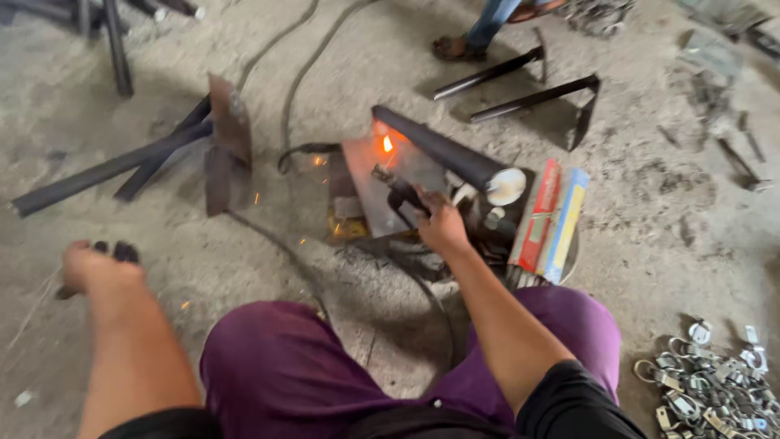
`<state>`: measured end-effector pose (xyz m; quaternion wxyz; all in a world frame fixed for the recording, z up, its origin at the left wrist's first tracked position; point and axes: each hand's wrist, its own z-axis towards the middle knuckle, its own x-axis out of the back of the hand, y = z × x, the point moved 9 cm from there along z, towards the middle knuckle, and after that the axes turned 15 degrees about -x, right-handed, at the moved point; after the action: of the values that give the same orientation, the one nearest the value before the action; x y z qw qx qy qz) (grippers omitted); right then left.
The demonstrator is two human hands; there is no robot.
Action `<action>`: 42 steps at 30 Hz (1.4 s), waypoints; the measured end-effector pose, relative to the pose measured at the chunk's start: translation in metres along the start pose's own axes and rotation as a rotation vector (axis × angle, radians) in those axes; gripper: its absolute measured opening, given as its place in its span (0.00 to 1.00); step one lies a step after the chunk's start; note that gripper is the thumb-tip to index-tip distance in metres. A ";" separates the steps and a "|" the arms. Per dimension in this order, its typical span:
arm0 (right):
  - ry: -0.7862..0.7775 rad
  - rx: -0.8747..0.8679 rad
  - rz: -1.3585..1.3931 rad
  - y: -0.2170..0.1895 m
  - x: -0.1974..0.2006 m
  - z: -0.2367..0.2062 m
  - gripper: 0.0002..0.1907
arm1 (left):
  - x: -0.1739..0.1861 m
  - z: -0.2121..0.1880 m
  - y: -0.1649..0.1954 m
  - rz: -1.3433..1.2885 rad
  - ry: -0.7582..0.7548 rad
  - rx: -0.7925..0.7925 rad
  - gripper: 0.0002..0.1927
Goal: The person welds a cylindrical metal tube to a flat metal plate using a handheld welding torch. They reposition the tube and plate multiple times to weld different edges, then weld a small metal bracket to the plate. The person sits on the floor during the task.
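With our right hand [443, 223] clenched on the electrode holder [398, 191], we should steady the arc [387, 144] against the dark pipe [443, 150], left hand [93, 268] fisted around something dark.

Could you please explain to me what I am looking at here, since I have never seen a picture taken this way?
The one picture comes from a camera worn on a person's head, looking down over their purple-clad knees at a dusty concrete floor. There is no machine, only bare hands. The right hand grips a welding electrode holder, its tip at a glowing weld spot where a dark metal pipe meets a flat steel plate; sparks scatter around. The left hand is out to the side, closed on something dark I cannot identify. Beside the pipe lie packets of welding rods. A heap of small metal clamps sits bottom right, and another person's sandalled foot shows at the top.
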<state>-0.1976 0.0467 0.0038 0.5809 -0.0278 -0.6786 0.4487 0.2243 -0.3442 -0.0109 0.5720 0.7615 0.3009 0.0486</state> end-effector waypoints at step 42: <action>0.586 -0.149 0.822 0.128 0.205 -0.046 0.35 | -0.191 -0.362 -0.013 -0.001 -0.683 -0.738 0.32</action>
<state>-0.2889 0.2643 0.0749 0.5188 -0.4583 -0.4503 0.5639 -0.0878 -0.1353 0.1521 0.8690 0.4809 0.0597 -0.1005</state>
